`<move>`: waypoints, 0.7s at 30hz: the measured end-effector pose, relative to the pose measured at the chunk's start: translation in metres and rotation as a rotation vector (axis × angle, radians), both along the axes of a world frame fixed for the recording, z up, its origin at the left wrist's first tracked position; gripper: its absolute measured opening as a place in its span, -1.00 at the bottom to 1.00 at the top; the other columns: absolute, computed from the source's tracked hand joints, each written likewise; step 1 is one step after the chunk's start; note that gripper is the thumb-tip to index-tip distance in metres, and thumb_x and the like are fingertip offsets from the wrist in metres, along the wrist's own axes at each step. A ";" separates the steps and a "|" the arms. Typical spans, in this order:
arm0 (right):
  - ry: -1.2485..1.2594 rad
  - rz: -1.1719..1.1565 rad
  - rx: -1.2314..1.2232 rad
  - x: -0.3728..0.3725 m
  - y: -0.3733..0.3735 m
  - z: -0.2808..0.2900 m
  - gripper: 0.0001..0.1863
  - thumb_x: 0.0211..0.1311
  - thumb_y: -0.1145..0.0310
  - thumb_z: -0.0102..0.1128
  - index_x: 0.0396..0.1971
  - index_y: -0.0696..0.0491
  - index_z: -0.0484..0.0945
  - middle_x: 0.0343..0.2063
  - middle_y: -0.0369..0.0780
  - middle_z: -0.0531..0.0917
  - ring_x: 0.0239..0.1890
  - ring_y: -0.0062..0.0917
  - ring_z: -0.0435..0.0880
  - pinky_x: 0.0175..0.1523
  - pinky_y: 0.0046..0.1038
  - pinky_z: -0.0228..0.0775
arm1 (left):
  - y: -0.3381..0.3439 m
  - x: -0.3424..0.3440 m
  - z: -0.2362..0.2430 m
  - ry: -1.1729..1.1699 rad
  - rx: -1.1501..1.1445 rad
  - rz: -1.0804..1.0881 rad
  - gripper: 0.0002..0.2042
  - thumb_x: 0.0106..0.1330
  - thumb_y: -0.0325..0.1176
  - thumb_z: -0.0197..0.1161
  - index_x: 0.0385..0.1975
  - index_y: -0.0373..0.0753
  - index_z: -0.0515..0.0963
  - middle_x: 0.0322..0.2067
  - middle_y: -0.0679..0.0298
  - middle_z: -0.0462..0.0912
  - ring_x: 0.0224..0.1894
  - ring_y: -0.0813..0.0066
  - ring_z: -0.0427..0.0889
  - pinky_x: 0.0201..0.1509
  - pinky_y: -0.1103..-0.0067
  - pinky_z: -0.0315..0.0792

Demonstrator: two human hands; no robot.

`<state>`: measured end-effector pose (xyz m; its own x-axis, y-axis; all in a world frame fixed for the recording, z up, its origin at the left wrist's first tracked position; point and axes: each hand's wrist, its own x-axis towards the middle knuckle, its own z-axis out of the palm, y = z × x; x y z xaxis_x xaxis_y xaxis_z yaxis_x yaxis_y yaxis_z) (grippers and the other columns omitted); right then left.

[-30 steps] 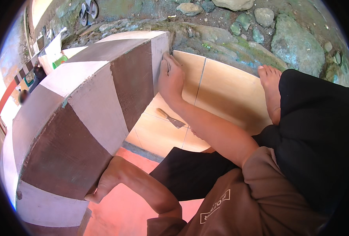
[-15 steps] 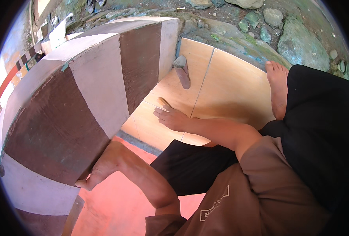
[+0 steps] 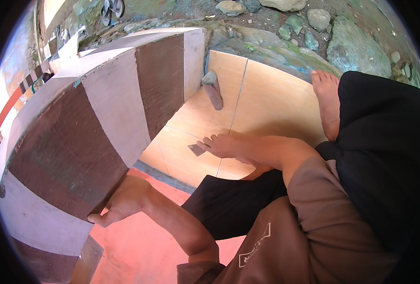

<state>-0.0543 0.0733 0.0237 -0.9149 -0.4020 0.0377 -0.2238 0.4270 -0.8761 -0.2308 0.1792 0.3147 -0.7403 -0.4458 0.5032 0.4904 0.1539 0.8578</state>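
Observation:
My left hand [image 3: 124, 199] grips the lower edge of a large concrete-looking piece [image 3: 115, 99] painted in brown and white bands, thumb on the edge, other fingers mostly hidden. My right hand [image 3: 219, 146] has its fingers on a scraper [image 3: 195, 149] low over the beige tiles [image 3: 266, 104]; its metal blade shows left of my fingertips and the handle is hidden. A short grey, roughly cylindrical block [image 3: 212, 90] lies on the tiles beside the painted piece's far right corner.
Rough rock [image 3: 356, 47] and loose stones border the tiles at the back, with grey sandals [image 3: 113, 10] at top left. My bare foot [image 3: 326, 99] and dark-clothed leg are on the right. A pink floor [image 3: 129, 246] lies below my left arm.
My right hand has left the painted piece's far corner, uncovering the grey block, and moved down to the scraper, whose blade has shifted left. My left hand keeps its grip.

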 end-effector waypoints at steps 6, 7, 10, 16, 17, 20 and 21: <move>-0.361 -0.458 -0.553 -0.009 0.043 0.080 -0.43 0.43 0.45 -0.02 0.43 0.00 0.25 -0.07 -0.09 0.45 -0.22 -0.21 0.65 -0.13 -0.23 0.54 | 0.009 0.006 0.000 -0.041 -0.060 -0.011 -0.47 0.22 0.04 0.18 0.10 -0.17 0.52 0.25 0.28 0.43 0.32 0.23 0.32 0.39 0.25 0.18; -0.396 -0.695 -0.646 -0.016 0.032 0.087 -0.44 0.45 0.44 -0.02 0.43 0.01 0.25 -0.10 -0.08 0.46 -0.24 -0.23 0.64 -0.14 -0.27 0.52 | 0.015 0.007 -0.002 -0.047 -0.046 0.016 -0.46 0.23 0.05 0.17 0.11 -0.17 0.52 0.26 0.27 0.42 0.34 0.22 0.31 0.39 0.25 0.18; -0.511 -1.324 -0.779 -0.070 0.034 0.104 -0.46 0.49 0.38 -0.02 0.43 0.05 0.26 -0.19 -0.06 0.49 -0.32 -0.33 0.59 -0.18 -0.36 0.47 | 0.018 0.005 -0.003 -0.039 -0.023 0.091 -0.51 0.25 0.03 0.09 0.08 -0.13 0.53 0.18 0.27 0.48 0.28 0.26 0.38 0.33 0.26 0.27; -0.621 -1.498 -1.034 -0.150 0.145 0.059 -0.46 0.58 0.11 -0.12 0.37 0.12 0.35 -0.59 -0.27 0.39 -0.48 -0.61 0.34 -0.25 -0.46 0.34 | 0.012 -0.003 -0.003 0.039 -0.067 0.069 -0.52 0.26 0.04 0.06 0.06 -0.12 0.55 0.18 0.26 0.48 0.27 0.27 0.40 0.30 0.23 0.30; -0.557 -1.569 -0.997 -0.158 0.151 0.037 -0.45 0.58 0.08 -0.13 0.37 0.12 0.36 -0.62 -0.30 0.35 -0.49 -0.62 0.31 -0.28 -0.48 0.31 | 0.014 -0.002 -0.005 0.041 -0.094 0.041 -0.48 0.26 0.07 0.07 0.10 -0.14 0.54 0.22 0.24 0.47 0.30 0.25 0.37 0.32 0.21 0.28; -0.551 -1.536 -0.984 -0.154 0.160 0.041 -0.47 0.55 0.05 -0.09 0.31 0.08 0.44 -0.63 -0.08 0.45 -0.55 -0.46 0.39 -0.28 -0.40 0.35 | 0.019 -0.006 -0.008 0.031 -0.088 0.040 -0.49 0.26 0.06 0.07 0.09 -0.13 0.54 0.22 0.25 0.47 0.30 0.26 0.38 0.32 0.21 0.28; -0.578 -1.484 -0.997 -0.152 0.163 0.047 -0.49 0.53 0.05 -0.07 0.28 0.06 0.48 -0.62 0.04 0.52 -0.58 -0.37 0.44 -0.27 -0.35 0.39 | 0.020 -0.007 -0.008 0.033 -0.087 0.046 -0.49 0.26 0.06 0.08 0.08 -0.13 0.54 0.21 0.25 0.47 0.30 0.26 0.38 0.32 0.22 0.28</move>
